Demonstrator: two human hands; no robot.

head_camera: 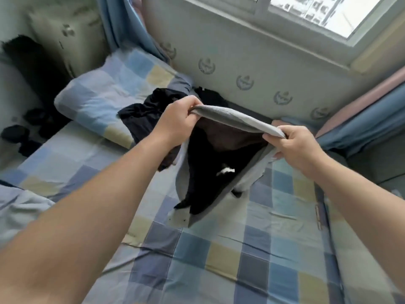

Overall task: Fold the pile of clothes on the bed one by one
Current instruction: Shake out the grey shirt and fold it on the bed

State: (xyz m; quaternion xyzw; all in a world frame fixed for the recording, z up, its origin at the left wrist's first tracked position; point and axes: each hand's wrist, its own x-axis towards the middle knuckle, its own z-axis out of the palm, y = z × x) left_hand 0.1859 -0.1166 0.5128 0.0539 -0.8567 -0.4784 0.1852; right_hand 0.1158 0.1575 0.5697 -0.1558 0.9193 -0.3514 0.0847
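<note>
above bed [241,260] | grey garment [236,121], black inside, hangs | left hand [175,123], right hand [300,148] fingers [191,102] pinch edge

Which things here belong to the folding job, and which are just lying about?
Job: grey garment, gripped at its top edge by left hand and right hand; dark clothes pile; bed.
Lying about: pillow; blue curtain; dark items on the floor.

Checked bed [241,260]: pillow [98,99] far left, dark clothes pile [142,115] touching it.
</note>
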